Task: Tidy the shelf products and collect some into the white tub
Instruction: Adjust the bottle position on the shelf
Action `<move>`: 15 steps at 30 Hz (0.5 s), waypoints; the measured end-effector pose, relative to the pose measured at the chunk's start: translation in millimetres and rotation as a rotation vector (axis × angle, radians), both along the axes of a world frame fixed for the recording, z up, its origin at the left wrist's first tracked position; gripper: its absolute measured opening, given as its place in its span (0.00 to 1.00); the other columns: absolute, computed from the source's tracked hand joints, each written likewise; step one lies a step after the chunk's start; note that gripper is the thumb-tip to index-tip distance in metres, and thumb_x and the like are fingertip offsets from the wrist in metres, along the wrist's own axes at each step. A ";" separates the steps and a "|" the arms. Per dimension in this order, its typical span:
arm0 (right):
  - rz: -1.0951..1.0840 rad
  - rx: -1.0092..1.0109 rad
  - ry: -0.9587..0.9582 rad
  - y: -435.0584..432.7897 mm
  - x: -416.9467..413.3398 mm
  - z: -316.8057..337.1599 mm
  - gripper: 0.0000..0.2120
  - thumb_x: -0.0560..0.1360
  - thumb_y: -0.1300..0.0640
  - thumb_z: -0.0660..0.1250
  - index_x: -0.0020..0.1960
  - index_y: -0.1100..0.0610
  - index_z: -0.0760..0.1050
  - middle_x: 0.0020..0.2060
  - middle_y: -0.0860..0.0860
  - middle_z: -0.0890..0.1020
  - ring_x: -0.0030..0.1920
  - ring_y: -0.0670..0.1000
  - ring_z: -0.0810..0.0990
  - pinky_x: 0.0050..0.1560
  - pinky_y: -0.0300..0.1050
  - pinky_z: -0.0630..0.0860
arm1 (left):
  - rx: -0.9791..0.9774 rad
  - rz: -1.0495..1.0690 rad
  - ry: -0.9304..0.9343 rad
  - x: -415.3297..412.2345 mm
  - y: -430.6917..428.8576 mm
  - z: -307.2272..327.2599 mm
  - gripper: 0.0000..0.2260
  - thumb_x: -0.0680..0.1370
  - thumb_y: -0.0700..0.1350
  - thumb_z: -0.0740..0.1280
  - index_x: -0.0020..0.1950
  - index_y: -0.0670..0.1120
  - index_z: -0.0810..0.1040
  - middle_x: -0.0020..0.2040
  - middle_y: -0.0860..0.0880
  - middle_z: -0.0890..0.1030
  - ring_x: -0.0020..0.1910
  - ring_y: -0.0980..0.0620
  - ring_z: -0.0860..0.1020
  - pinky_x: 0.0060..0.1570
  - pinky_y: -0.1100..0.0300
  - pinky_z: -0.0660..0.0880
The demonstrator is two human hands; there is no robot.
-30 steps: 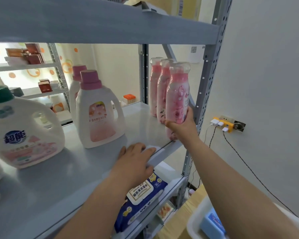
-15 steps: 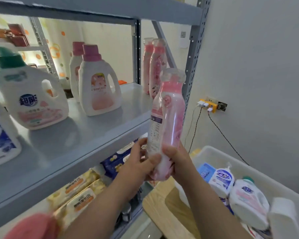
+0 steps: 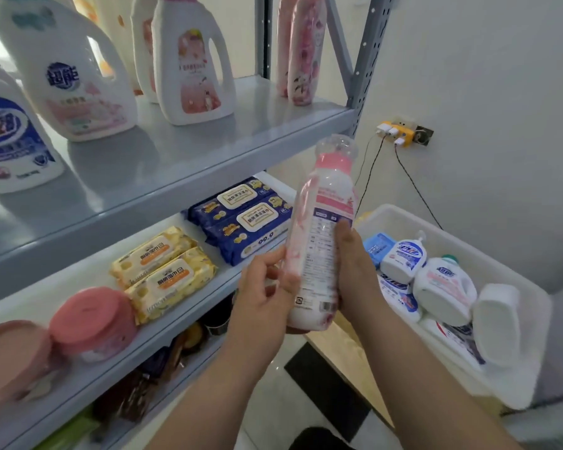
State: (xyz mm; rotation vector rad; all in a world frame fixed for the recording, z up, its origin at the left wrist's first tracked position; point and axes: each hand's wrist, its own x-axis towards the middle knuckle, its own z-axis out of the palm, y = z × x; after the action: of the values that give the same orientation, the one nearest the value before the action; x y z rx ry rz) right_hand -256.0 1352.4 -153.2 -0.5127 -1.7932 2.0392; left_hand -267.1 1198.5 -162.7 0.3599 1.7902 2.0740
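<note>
Pink bottle (image 3: pixel 322 241) — on the upper shelf (image 3: pixel 208 151) a second ago — is now held nearly upright in front of the racks. Left hand (image 3: pixel 264 306) and right hand (image 3: pixel 355 271) both have fingers clamped round its lower half. White tub (image 3: pixel 501 264) sits just to the right, so dropping it in looks next. The right forearm hides part of the tub — label print is unreadable.

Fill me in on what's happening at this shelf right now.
A person holds a tall pink bottle roughly upright, gripped by the left hand and right hand, between the shelf and the white tub. The tub holds several white detergent bottles. Two similar bottles stand on the shelf.
</note>
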 end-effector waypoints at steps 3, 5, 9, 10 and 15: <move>0.028 -0.207 0.062 -1.5 -2.5 3.2 0.28 0.75 0.35 0.62 0.60 0.57 0.77 0.47 0.53 0.88 0.47 0.54 0.88 0.46 0.50 0.84 | 0.121 -0.071 -0.217 0.3 -6.3 6.4 0.14 0.75 0.57 0.65 0.60 0.60 0.76 0.55 0.51 0.85 0.50 0.46 0.86 0.38 0.50 0.82; 0.077 -0.219 0.105 -4.4 -8.3 7.2 0.28 0.73 0.35 0.64 0.59 0.57 0.77 0.46 0.53 0.87 0.47 0.54 0.87 0.47 0.51 0.84 | 0.188 -0.158 -0.396 -2.3 -3.8 8.2 0.20 0.75 0.62 0.61 0.64 0.56 0.77 0.58 0.48 0.85 0.54 0.45 0.85 0.50 0.45 0.80; 0.237 -0.007 0.065 -4.0 -22.4 9.1 0.30 0.75 0.30 0.63 0.61 0.53 0.76 0.52 0.53 0.84 0.55 0.55 0.84 0.63 0.60 0.78 | 0.188 -0.158 -0.528 -2.5 5.4 6.7 0.32 0.73 0.70 0.58 0.69 0.52 0.77 0.60 0.43 0.84 0.55 0.41 0.84 0.55 0.45 0.75; 0.253 0.037 0.043 -0.2 -23.9 8.8 0.27 0.76 0.30 0.60 0.61 0.50 0.77 0.53 0.51 0.84 0.56 0.53 0.83 0.66 0.61 0.77 | 0.189 -0.140 -0.501 -3.4 8.1 6.7 0.34 0.71 0.71 0.61 0.71 0.53 0.75 0.61 0.43 0.84 0.55 0.41 0.83 0.48 0.47 0.79; 0.298 0.040 0.046 17.2 -24.3 4.9 0.43 0.68 0.22 0.64 0.73 0.47 0.68 0.64 0.52 0.81 0.63 0.56 0.82 0.64 0.62 0.78 | -0.134 0.019 -0.038 -11.5 34.4 15.2 0.35 0.67 0.72 0.72 0.72 0.64 0.69 0.65 0.54 0.79 0.59 0.49 0.82 0.51 0.48 0.84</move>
State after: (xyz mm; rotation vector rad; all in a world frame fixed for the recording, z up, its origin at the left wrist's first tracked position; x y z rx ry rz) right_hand -280.3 1369.6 -148.4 -0.1933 -1.9763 2.1796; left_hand -278.6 1232.9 -147.5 0.2656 1.9039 1.9472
